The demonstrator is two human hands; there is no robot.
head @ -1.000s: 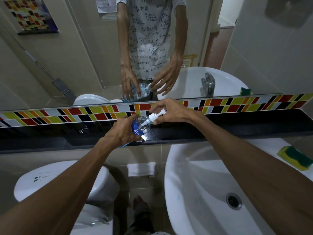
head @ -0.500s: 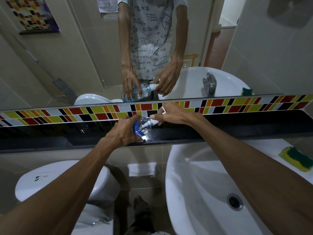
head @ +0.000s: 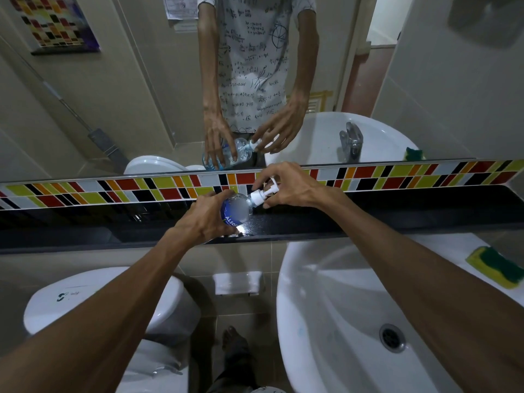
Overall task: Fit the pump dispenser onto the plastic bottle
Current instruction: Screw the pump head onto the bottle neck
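Note:
A clear plastic bottle (head: 236,209) with a blue label stands tilted on the black shelf (head: 397,211), its neck leaning right. My left hand (head: 204,219) is wrapped around its body. The white pump dispenser (head: 262,194) sits at the bottle's neck, nozzle pointing up and away. My right hand (head: 289,185) holds the pump's collar between thumb and fingers. The mirror (head: 141,95) above shows both hands and the bottle in reflection.
A white sink basin (head: 326,307) with a drain lies below right, a yellow-green sponge (head: 494,266) on its rim. A white toilet cistern (head: 93,299) stands below left. Coloured tiles (head: 113,190) run along the shelf's back.
The pump has gone further down into the bottle neck; its collar now sits on the neck. My right hand has shifted its fingers around the collar. The left hand stays on the bottle.

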